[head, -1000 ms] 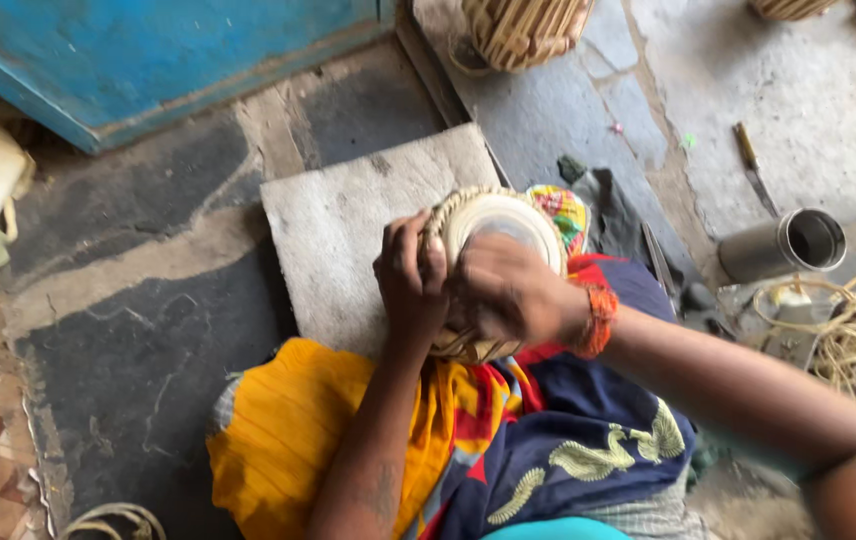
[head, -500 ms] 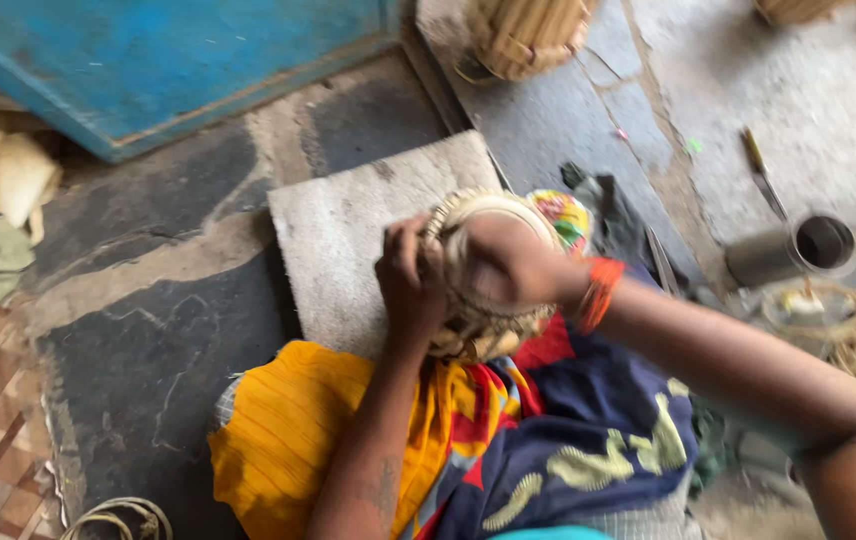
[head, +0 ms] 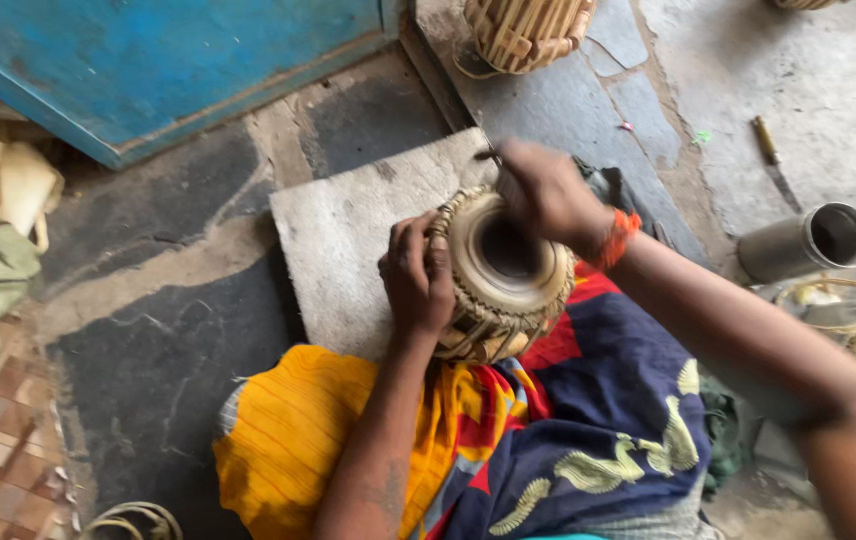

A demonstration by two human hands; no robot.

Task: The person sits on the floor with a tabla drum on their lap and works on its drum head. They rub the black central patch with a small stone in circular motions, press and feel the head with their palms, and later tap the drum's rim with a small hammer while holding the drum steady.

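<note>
1. Against the drum's point(head: 504, 275) near side, the left hand point(head: 418, 278) clamps its laced rim.
2. Above the drumhead, the blurred right hand point(head: 546, 192) is closed on a tool I cannot make out.
3. Beyond both lies a stone slab point(head: 348, 230); right, a metal cup point(head: 810, 240).

small laced drum point(head: 503, 275) | pale head, dark centre | tilted on lap

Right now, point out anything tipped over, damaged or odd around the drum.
A metal cup lies on its side on the stone floor. The small drum tilts against the left hand; nothing looks damaged or spilled.
</note>
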